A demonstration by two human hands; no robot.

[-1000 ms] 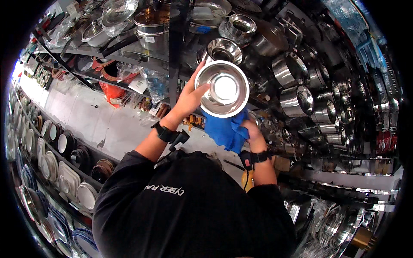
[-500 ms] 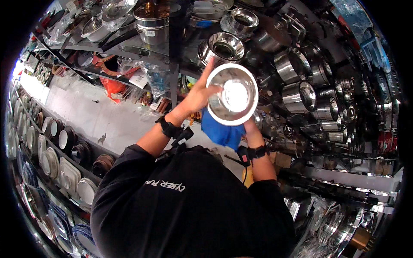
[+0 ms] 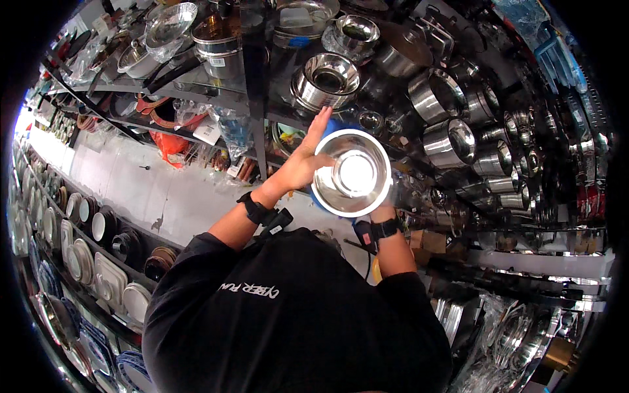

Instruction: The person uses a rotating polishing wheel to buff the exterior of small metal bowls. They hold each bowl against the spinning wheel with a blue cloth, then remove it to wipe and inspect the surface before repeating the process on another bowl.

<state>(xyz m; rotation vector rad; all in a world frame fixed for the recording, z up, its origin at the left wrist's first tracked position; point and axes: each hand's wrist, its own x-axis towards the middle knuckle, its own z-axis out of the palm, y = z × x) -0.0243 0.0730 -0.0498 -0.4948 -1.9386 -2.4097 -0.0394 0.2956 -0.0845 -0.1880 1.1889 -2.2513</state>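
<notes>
A round shiny steel bowl is held up in front of the shelves, its inside facing me. My left hand grips its left rim, thumb inside and fingers stretched up along the edge. My right hand is almost wholly hidden behind the bowl; only its wrist, wearing a black watch, shows below the rim. Slivers of a blue cloth peek out from behind the bowl's top and lower left edge, where the right hand is.
Dark metal shelves ahead carry steel bowls, pots and lidded pans. Rows of steel mugs hang at the right. Plates and dishes line a rack at the left, across a pale floor aisle.
The bowl has shifted slightly right and down towards me. The blue cloth, plainly visible under the bowl before, is now almost fully covered by it.
</notes>
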